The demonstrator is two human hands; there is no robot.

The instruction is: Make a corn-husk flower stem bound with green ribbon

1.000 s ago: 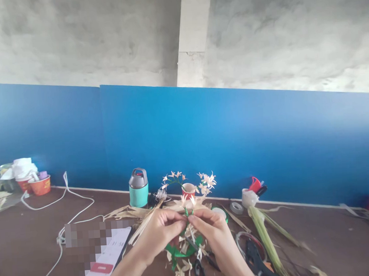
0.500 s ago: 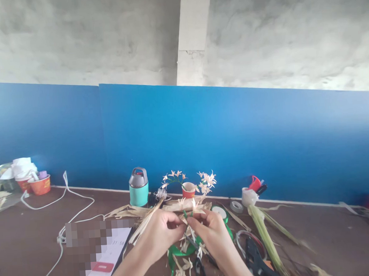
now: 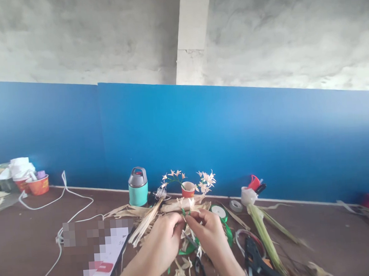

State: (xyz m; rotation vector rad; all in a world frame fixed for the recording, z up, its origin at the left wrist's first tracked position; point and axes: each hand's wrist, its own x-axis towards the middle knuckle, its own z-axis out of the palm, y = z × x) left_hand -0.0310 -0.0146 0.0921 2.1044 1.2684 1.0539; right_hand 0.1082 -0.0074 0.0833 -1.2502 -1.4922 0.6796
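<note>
My left hand [image 3: 170, 230] and my right hand [image 3: 207, 228] meet at the middle of the table, fingertips pinched together. Between them they hold a small artificial flower stem [image 3: 184, 213], with pale husk-like petals [image 3: 188, 203] on top and green wrapping below. The fingers hide the stem's lower part. Under the hands lie a green ribbon [image 3: 188, 249], scraps of dry husk [image 3: 180, 275] and black-handled scissors [image 3: 199, 270]. Just behind, a red-and-white paper cup [image 3: 188, 190] stands with finished-looking pale flowers [image 3: 208, 179] arching from it to both sides.
A teal flask [image 3: 138, 193] stands back left, a phone [image 3: 106, 259] lies left of my forearm. On the right are a glue gun [image 3: 257, 258], green stalks [image 3: 267, 239], a tape roll [image 3: 235, 205] and a ribbon spool [image 3: 218, 212]. A white cable [image 3: 61, 237] trails at left.
My hands have drawn closer together around the stem, and the left hand has turned slightly. The two petal heads now sit closer together, and the green ribbon underneath has shifted.
</note>
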